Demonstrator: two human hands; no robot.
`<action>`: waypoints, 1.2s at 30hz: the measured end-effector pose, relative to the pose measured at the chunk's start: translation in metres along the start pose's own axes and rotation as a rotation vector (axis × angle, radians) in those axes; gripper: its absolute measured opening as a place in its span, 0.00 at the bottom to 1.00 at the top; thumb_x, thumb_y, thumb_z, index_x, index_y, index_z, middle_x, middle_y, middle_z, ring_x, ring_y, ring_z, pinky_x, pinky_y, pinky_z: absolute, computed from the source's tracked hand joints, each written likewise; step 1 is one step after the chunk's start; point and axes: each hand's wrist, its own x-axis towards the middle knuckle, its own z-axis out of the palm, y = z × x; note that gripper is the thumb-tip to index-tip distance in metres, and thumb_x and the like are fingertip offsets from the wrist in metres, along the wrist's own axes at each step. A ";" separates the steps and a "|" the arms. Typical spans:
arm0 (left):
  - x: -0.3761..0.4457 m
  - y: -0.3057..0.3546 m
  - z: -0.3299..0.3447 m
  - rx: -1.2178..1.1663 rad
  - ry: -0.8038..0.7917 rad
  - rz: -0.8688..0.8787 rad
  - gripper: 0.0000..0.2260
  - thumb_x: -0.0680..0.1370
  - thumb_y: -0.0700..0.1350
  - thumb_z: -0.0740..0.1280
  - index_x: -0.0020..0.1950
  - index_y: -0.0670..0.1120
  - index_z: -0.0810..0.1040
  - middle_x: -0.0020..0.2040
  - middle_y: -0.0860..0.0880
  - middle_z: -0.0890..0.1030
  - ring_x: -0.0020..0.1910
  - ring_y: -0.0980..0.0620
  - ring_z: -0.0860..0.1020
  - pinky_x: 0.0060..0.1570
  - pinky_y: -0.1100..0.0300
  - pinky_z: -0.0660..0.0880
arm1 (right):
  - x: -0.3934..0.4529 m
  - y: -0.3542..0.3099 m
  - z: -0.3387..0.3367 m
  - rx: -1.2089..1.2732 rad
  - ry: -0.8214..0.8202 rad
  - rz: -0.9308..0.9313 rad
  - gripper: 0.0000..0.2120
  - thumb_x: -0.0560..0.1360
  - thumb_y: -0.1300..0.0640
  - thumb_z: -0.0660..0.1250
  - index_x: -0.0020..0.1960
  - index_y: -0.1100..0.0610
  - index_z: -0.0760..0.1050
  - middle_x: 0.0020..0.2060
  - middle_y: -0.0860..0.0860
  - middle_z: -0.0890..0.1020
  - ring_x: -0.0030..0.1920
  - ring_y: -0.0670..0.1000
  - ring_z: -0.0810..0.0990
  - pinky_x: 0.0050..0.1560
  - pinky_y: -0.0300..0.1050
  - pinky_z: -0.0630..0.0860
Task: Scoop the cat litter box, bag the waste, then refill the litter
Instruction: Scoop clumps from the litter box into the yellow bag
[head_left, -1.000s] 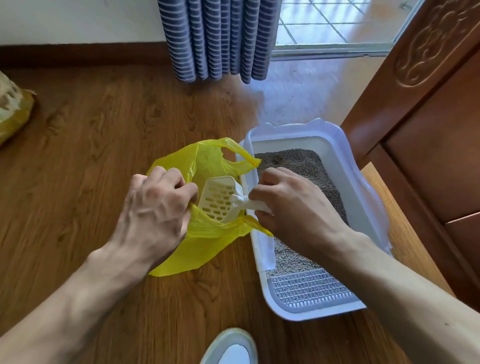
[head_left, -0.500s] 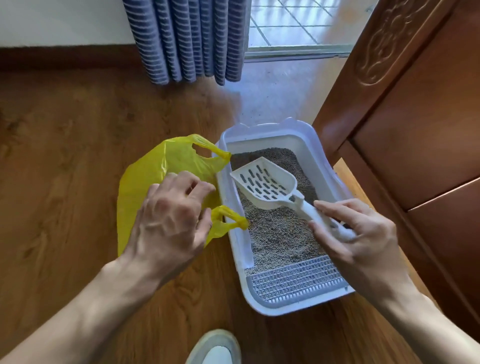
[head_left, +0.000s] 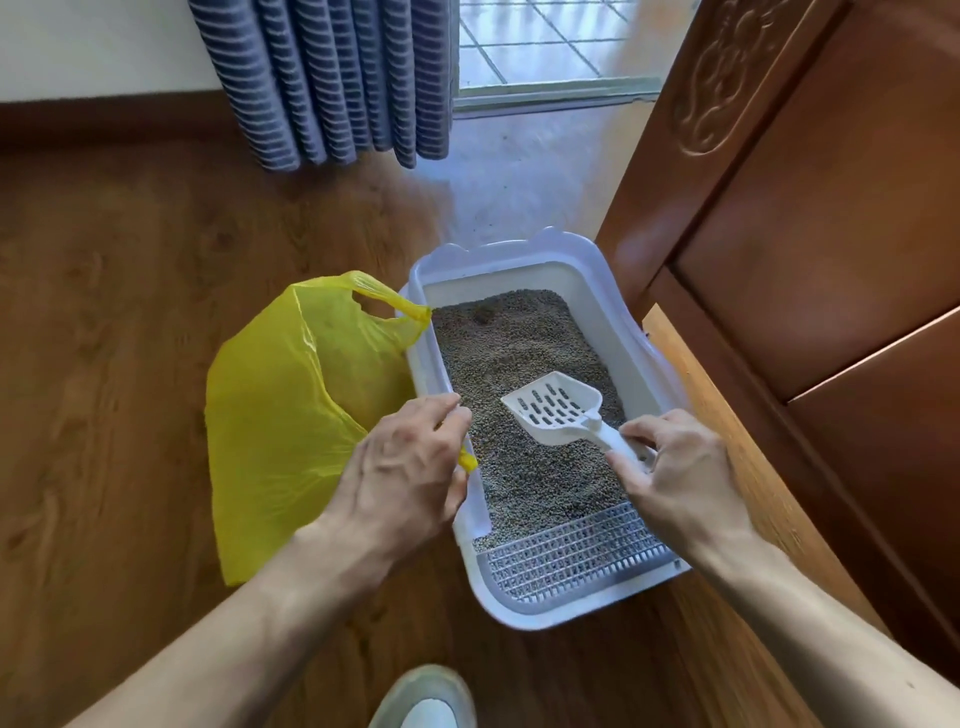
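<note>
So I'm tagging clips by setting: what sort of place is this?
Likely a home room: brown wood-plank floor, blue striped fabric curtain beside a glass door, carved wooden cabinet, white plastic litter box.

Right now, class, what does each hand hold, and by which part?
Right hand holds the scoop by its handle; left hand grips the bag by a handle loop.

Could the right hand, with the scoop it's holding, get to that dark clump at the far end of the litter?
Probably yes. The right hand holds the scoop over the open litter box, and nothing lies between it and the dark clump. The left hand and yellow bag stay off to the side.
</note>
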 end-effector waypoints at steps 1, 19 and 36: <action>0.000 -0.001 0.000 0.000 -0.004 0.002 0.23 0.67 0.43 0.75 0.61 0.42 0.79 0.62 0.43 0.80 0.60 0.44 0.80 0.54 0.51 0.81 | 0.002 -0.003 0.002 -0.004 -0.011 0.005 0.11 0.72 0.56 0.75 0.52 0.59 0.83 0.42 0.53 0.80 0.40 0.52 0.80 0.47 0.50 0.81; 0.019 -0.014 -0.004 -0.130 0.016 0.072 0.13 0.69 0.45 0.71 0.52 0.45 0.79 0.55 0.49 0.78 0.55 0.48 0.78 0.50 0.53 0.79 | 0.077 -0.048 0.041 -0.062 -0.009 0.049 0.09 0.76 0.52 0.70 0.40 0.57 0.80 0.39 0.49 0.73 0.33 0.40 0.68 0.30 0.28 0.57; 0.029 -0.028 -0.001 -0.289 -0.028 0.063 0.15 0.67 0.53 0.73 0.51 0.51 0.77 0.56 0.55 0.75 0.54 0.53 0.78 0.45 0.58 0.80 | 0.139 -0.066 0.062 -0.091 -0.029 0.038 0.09 0.76 0.53 0.69 0.41 0.57 0.79 0.42 0.54 0.76 0.40 0.54 0.76 0.41 0.44 0.73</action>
